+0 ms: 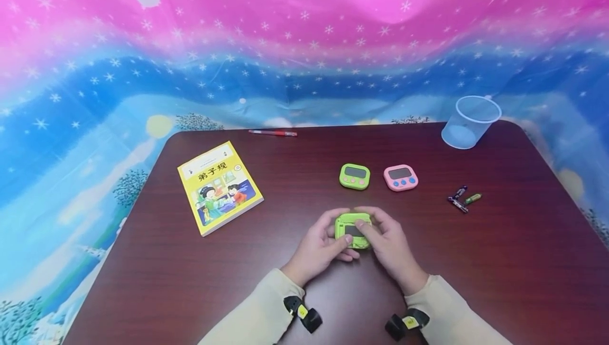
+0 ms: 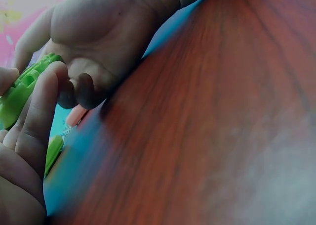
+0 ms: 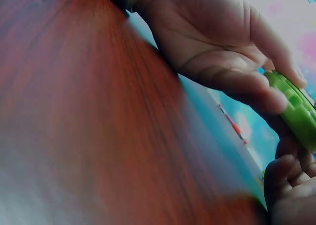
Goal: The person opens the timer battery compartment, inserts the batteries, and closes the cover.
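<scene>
Both hands, left hand (image 1: 317, 243) and right hand (image 1: 387, 240), clamped on green timer (image 1: 352, 230), back up; batteries (image 1: 463, 198) still on table (image 1: 295, 186), not yet fitted.

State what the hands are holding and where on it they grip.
Both hands hold a green timer above the table: the left hand grips its left edge, the right hand its right edge, thumbs on its upturned face.

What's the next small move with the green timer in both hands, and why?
Probably thumb the back cover open. Both the left hand and right hand grip the green timer back side up, showing a dark recess, and loose batteries lie to the right on the table. Whether a cover is still on is unclear.
</scene>
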`<state>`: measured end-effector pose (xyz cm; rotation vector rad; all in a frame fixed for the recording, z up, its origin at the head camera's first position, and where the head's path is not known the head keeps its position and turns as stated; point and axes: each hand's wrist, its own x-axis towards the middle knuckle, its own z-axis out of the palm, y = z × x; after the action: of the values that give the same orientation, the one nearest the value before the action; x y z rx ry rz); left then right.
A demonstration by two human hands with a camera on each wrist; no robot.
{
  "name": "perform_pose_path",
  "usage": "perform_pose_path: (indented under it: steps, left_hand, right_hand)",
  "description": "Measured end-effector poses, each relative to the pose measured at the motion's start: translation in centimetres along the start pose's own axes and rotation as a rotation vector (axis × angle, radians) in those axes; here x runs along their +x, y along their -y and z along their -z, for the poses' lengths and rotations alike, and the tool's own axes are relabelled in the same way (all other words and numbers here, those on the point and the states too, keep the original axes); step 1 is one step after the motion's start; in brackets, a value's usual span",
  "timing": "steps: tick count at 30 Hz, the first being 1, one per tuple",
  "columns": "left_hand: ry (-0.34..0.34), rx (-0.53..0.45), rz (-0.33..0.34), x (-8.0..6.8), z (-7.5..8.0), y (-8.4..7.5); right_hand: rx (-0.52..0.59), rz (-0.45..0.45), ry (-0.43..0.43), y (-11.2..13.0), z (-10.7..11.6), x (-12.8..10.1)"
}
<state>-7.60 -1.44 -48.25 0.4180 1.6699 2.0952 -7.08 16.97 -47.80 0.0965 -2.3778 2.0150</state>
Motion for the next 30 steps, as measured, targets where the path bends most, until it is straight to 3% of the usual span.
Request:
perform_pose_path:
  steps: [13, 18, 21, 26, 30]
  left_hand:
    - [-0.003, -0.008, 0.022, -0.1, 0.4, -0.1]
    - [0.003, -0.002, 0.015, 0.0, 0.4, 0.2]
    - [0.013, 0.004, 0.014, 0.1, 0.4, 0.4]
    - [0.016, 0.033, -0.005, 0.3, 0.7, 0.2]
    - [0.018, 0.050, -0.009, 0.4, 1.0, -0.1]
  right_hand:
    - [0.049, 0.165, -0.076, -0.2, 1.1, 0.4]
    - [-0.010, 0.166, -0.091, -0.3, 1.6, 0.6]
    - [-0.019, 0.114, -0.101, -0.4, 1.8, 0.7]
    - [0.183, -0.025, -0.107, -0.4, 2.0, 1.0]
    - [0.356, -0.082, -0.078, -0.5, 2.5, 1.4]
